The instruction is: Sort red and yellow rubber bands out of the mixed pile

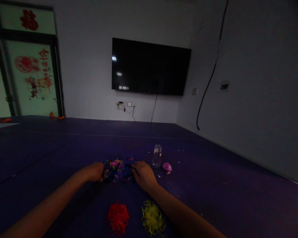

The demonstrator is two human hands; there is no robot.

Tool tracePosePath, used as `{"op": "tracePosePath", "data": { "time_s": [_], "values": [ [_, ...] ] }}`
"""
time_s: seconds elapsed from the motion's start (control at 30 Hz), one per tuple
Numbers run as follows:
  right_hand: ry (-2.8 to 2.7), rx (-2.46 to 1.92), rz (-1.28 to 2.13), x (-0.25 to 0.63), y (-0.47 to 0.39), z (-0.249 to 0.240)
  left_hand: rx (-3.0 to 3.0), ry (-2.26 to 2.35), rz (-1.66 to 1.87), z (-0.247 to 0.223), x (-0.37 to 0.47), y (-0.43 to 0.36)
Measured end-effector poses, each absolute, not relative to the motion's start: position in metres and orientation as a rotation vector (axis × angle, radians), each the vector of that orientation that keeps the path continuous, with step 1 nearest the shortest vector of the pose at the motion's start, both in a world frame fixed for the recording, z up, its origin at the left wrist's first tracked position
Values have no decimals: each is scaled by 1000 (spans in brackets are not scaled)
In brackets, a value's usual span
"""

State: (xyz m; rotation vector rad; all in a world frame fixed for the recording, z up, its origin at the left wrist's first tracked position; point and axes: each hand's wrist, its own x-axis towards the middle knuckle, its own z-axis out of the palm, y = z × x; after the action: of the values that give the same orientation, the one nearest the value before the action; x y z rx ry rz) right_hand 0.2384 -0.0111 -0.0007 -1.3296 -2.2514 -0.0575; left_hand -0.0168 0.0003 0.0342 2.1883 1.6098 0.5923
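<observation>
A mixed heap of small rubber bands point(115, 164), in pink, blue, black, yellow and other colours, lies between my two hands. At its left edge, my left hand point(96, 172) is curled closed against the bands, with the fingertips mostly out of sight. On the other side, my right hand point(144, 175) has its fingers bent and pinched together on dark blue bands. Closer to me sit two sorted heaps: red rubber bands point(118, 218), and yellow-green rubber bands point(152, 218) beside my right forearm. What exactly each hand grips is too small and dark to make out.
Just beyond my right hand stands a clear bottle point(157, 156), with a pink cup-shaped piece point(167, 167) to its right. Tiny white scraps point(159, 176) dot the purple surface point(213, 185). Orange objects point(60, 117) lie at the far left. A television point(150, 66) hangs on the wall.
</observation>
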Motion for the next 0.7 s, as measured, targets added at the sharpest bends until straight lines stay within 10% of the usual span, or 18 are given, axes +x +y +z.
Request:
{"op": "tracePosePath", "data": {
  "time_s": [0.7],
  "values": [
    [-2312,-1186,-56,236,-14,2,2248,1298,1238,5,21,-6]
  ]
}}
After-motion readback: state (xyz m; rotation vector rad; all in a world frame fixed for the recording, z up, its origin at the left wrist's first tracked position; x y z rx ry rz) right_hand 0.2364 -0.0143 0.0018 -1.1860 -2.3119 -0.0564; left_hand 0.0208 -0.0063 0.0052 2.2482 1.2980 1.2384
